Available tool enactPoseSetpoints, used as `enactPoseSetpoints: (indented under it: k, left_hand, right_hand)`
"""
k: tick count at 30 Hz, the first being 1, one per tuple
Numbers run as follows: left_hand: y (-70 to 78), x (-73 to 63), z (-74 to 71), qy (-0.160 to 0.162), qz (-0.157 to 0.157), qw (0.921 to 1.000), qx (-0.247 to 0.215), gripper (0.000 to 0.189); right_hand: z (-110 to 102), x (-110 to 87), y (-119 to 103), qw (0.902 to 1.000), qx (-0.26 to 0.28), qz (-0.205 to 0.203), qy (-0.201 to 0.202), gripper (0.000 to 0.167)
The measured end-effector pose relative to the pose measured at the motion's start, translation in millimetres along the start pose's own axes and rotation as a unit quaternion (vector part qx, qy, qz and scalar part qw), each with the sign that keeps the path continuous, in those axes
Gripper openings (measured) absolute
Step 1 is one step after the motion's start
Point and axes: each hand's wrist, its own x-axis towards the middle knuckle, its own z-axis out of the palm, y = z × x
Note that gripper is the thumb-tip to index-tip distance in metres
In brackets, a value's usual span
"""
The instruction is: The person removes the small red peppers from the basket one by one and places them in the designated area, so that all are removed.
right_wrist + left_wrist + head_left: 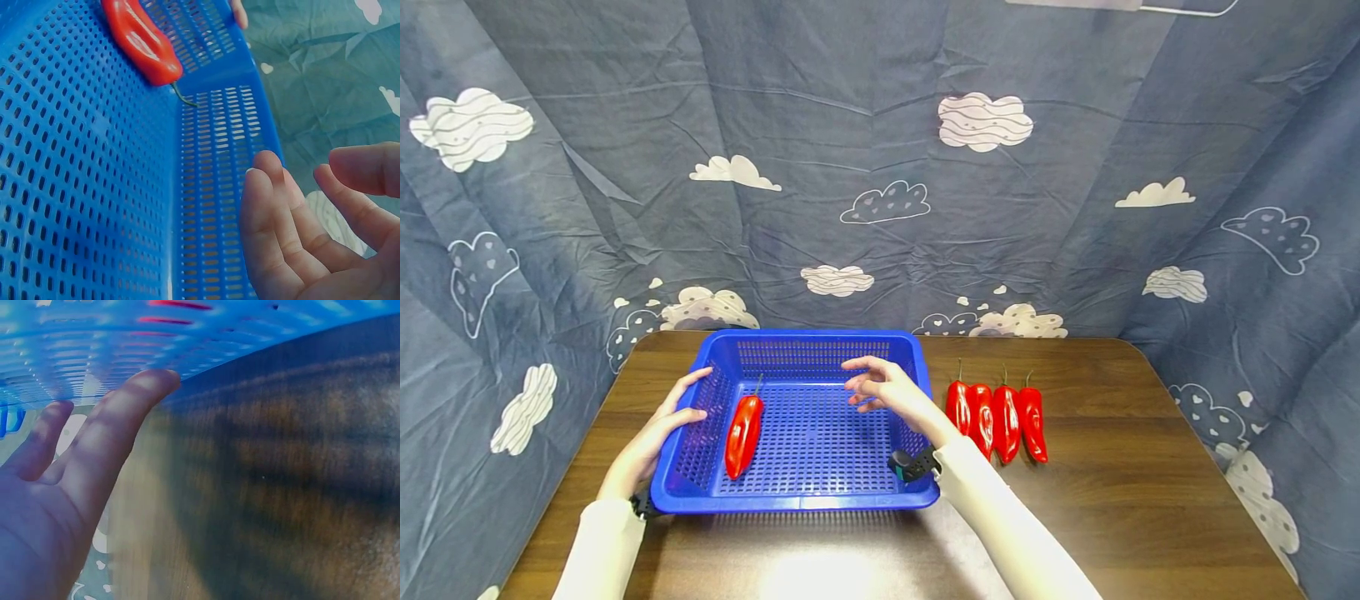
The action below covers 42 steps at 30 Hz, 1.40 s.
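Observation:
A blue plastic basket [797, 502] with slotted walls stands on the table. Inside it, toward the left, lies one glossy red chili pepper [744, 435] with a thin green stem, also seen in the right wrist view. My left hand [651, 437] rests against the basket's left side, its fingers [103, 440] fairly straight and touching the wall. Over the basket's right part hovers my right hand [887, 390], fingers loosely bent and apart, with nothing between them. Several more red chili peppers [1006, 423] lie side by side on the table, just right of the basket.
The wooden table [1120, 500] has rounded far corners. Behind and around it hangs a grey-blue curtain [880, 242] printed with white clouds. Black straps [917, 464] sit on both wrists. The basket's right wall stands between my right hand and the row of peppers.

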Motion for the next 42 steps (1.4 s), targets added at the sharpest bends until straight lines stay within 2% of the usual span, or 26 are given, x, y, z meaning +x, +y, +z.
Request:
enactPoseSetpoints:
  k: [9,28,42]
  left_hand:
    - [0.4,0.3,0.0,-0.001,-0.013,0.9999,-0.003,0.059]
    - [-1.4,-0.9,-0.5,-0.001,-0.012,0.9999,-0.001,0.058]
    - [-2.0,0.2,-2.0,-0.002,-0.002,1.0000,0.003,0.060]
  right_hand:
    - [9.9,8.9,4.5,0.9999,0.001,0.016,-0.003,0.039]
    - [36.4,26.1,12.1,0.9992,-0.004,0.040,0.004,0.041]
    - [52.8,38.1,22.0,0.9985,-0.016,0.051,-0.013,0.046]
